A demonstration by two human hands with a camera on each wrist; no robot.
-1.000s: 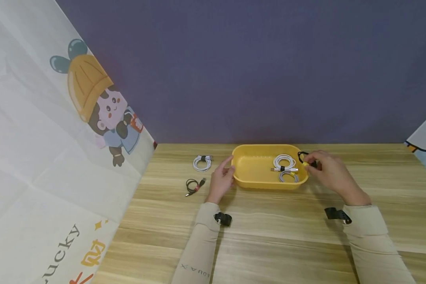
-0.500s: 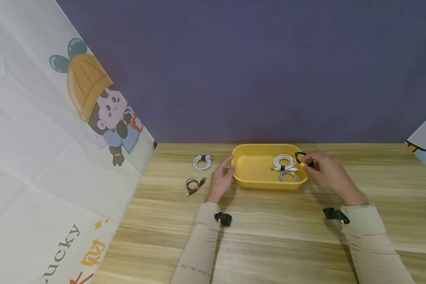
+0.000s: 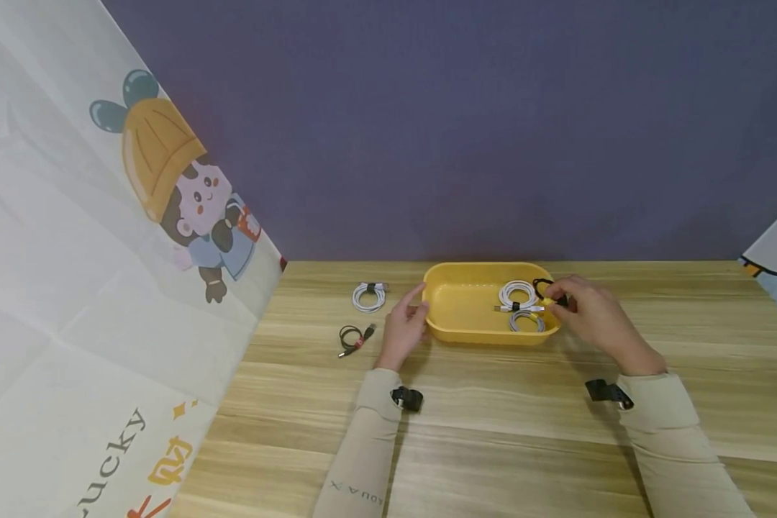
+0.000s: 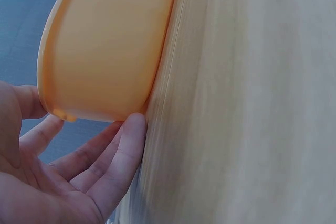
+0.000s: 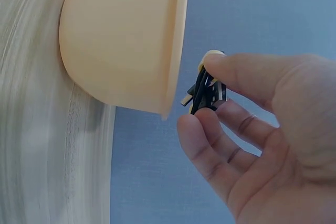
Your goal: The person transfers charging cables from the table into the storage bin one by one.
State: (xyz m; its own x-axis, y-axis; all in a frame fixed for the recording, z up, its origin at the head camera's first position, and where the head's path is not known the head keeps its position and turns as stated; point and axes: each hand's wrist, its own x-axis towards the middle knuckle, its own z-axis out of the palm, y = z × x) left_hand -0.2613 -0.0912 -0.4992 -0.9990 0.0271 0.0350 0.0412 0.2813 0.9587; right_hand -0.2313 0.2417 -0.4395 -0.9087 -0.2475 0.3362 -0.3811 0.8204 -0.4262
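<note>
Pinching black cable [image 5: 200, 88] in right hand [image 3: 589, 309] at right end of yellow tray [image 3: 462, 309], right of centre in head view. Touching tray's left end with left hand [image 3: 403, 327], fingers spread. Seen in tray: white cable [image 3: 504, 296], grey cable [image 3: 514, 324].

The right hand [image 5: 281, 150] pinches a bundled black cable [image 5: 201, 88] near a pale orange container [image 5: 121, 40]

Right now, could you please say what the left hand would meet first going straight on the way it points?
The left hand would likely meet the left end of the yellow tray; its fingers seem to touch it.
</note>
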